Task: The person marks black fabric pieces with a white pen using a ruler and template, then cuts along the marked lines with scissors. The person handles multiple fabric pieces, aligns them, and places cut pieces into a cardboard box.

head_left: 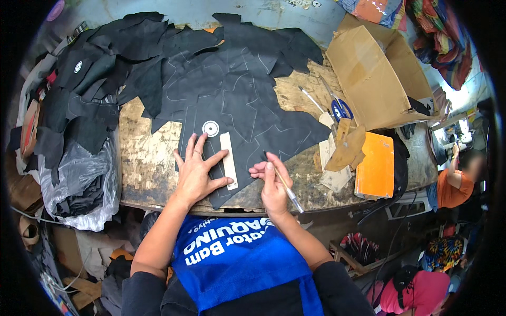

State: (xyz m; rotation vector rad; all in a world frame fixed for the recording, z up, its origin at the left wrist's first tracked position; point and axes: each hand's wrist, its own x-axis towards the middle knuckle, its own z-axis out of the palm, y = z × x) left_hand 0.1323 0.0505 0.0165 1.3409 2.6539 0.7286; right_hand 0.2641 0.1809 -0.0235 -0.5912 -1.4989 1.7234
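Observation:
A large black sheet, perhaps leather, lies across the workbench with thin pale outlines drawn on it. My left hand rests on its near part with fingers spread. The thumb and index fingertip touch a narrow cream strip with small holes, which lies flat on the sheet. Just past my fingertips sits a round white disc with a dark ring. My right hand, to the right of the strip, is closed on a slim pen. The pen slants through the fingers, its clear end toward me.
On the right are blue-handled scissors, another pen, brown pattern pieces, an orange pad and an open cardboard box. A plastic bag of black scraps hangs left of the wooden workbench. Other people are at the far right.

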